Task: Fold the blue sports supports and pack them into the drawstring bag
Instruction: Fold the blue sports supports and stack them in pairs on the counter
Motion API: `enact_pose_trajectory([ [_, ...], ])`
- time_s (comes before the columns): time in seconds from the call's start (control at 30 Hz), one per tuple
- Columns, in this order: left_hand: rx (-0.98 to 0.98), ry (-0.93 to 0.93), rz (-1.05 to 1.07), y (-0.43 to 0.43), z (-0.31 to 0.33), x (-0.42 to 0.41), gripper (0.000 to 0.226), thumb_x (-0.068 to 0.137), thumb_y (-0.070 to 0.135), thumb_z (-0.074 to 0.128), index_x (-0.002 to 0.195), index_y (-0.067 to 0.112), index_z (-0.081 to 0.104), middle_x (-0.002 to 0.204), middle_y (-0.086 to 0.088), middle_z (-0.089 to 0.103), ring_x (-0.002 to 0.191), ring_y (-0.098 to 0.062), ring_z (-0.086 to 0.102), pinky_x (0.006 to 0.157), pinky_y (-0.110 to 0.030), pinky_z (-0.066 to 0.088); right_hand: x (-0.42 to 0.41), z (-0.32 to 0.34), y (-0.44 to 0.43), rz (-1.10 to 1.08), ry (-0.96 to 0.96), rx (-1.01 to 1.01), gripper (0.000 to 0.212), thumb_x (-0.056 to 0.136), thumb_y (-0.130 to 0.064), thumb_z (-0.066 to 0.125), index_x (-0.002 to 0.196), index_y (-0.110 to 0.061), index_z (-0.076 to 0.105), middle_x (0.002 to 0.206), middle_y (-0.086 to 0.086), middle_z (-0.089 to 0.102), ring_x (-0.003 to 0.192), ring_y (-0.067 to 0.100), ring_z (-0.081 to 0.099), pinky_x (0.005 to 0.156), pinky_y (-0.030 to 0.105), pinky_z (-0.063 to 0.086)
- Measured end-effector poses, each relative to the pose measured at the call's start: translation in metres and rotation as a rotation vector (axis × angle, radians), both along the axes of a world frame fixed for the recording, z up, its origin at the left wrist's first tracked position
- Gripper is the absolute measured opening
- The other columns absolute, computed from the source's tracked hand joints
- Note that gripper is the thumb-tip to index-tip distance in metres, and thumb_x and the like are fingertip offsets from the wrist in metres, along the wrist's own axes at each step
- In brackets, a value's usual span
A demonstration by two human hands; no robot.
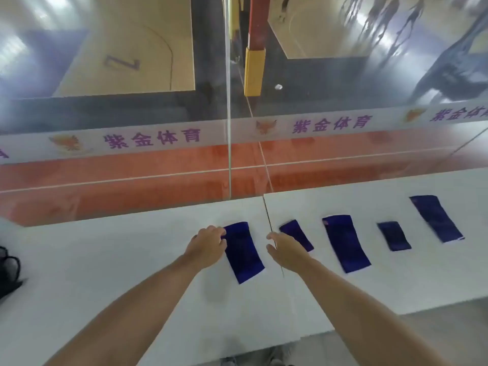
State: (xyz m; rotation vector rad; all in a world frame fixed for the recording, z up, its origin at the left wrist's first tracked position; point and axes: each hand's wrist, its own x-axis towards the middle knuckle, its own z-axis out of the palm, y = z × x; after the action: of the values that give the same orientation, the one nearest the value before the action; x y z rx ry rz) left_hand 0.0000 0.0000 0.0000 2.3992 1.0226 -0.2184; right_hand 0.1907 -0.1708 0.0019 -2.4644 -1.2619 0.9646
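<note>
Several blue sports supports lie flat in a row on a white ledge [132, 260]. The nearest long support [244, 253] lies between my hands. My left hand [207, 245] touches its upper left corner with curled fingers; whether it pinches the fabric is unclear. My right hand [284, 248] hovers just right of that support, fingers apart, partly covering a short support [297, 233]. Further right lie a long support [344, 244], a short dark one [394, 235] and another long one [437, 217]. A black bag [9, 270] shows at the left edge.
A glass wall [158, 101] rises right behind the ledge, with a vertical seam [229, 128] and a printed white band. A sports court lies beyond it. The ledge's front edge [343, 331] runs near my forearms, with grey floor below.
</note>
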Motion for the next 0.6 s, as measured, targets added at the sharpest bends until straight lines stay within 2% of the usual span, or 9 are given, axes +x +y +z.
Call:
enact_pose_trajectory([
  [0.17,-0.068,0.060,-0.049,-0.021,-0.022,0.031,0.036,0.095,0.033,0.046,0.127,0.025,0.059,0.126,0.002,0.062,0.113,-0.021,0.057,0.096,-0.040,0.050,0.036,-0.012,-0.017,-0.067,0.007,-0.116,0.040,0.101,-0.034,0.046,0.138,-0.020,0.053,0.132,-0.003,0.061,0.118,0.022,0.059,0.097,0.037,0.049],
  [0.23,-0.069,0.070,-0.101,-0.032,-0.025,0.052,0.036,0.097,0.033,0.045,0.129,0.023,0.058,0.126,0.002,0.060,0.113,-0.022,0.056,0.096,-0.040,0.050,0.058,-0.016,-0.027,-0.070,-0.015,-0.114,0.030,0.099,-0.034,0.046,0.121,-0.019,0.060,0.117,0.000,0.066,0.106,0.024,0.063,0.088,0.037,0.051],
  [0.3,-0.084,0.089,-0.128,-0.044,-0.024,0.077,0.031,0.099,0.032,0.043,0.122,0.022,0.061,0.121,0.002,0.061,0.104,-0.021,0.059,0.090,-0.040,0.051,0.085,-0.018,-0.038,-0.094,-0.031,-0.151,0.020,0.099,-0.032,0.048,0.101,-0.016,0.059,0.097,0.002,0.066,0.091,0.026,0.064,0.079,0.038,0.052],
  [0.33,-0.094,0.089,-0.142,-0.050,-0.024,0.090,0.028,0.099,0.031,0.042,0.117,0.022,0.062,0.117,0.001,0.063,0.098,-0.021,0.060,0.087,-0.039,0.052,0.101,-0.021,-0.042,-0.107,-0.039,-0.165,0.019,0.100,-0.032,0.047,0.098,-0.015,0.058,0.093,0.002,0.064,0.087,0.026,0.063,0.077,0.038,0.053],
  [0.47,-0.154,0.099,-0.139,-0.081,-0.031,0.148,0.027,0.098,0.027,0.040,0.110,0.020,0.064,0.110,-0.001,0.067,0.094,-0.021,0.063,0.085,-0.039,0.053,0.169,-0.027,-0.062,-0.099,-0.096,-0.195,0.019,0.099,-0.029,0.045,0.100,-0.017,0.059,0.088,0.002,0.062,0.086,0.027,0.064,0.077,0.039,0.054],
  [0.53,-0.194,0.098,-0.093,-0.100,-0.038,0.177,0.027,0.099,0.027,0.040,0.113,0.022,0.063,0.111,0.002,0.066,0.094,-0.020,0.062,0.083,-0.037,0.053,0.205,-0.036,-0.073,-0.080,-0.098,-0.189,0.020,0.100,-0.027,0.045,0.096,-0.015,0.060,0.079,-0.002,0.060,0.076,0.023,0.062,0.071,0.040,0.055],
  [0.6,-0.232,0.099,-0.040,-0.123,-0.046,0.203,0.023,0.100,0.027,0.044,0.113,0.023,0.062,0.105,0.003,0.066,0.089,-0.019,0.062,0.077,-0.033,0.052,0.240,-0.047,-0.084,-0.053,-0.095,-0.198,0.022,0.100,-0.029,0.043,0.088,-0.015,0.055,0.082,-0.003,0.063,0.073,0.020,0.060,0.067,0.039,0.052],
])
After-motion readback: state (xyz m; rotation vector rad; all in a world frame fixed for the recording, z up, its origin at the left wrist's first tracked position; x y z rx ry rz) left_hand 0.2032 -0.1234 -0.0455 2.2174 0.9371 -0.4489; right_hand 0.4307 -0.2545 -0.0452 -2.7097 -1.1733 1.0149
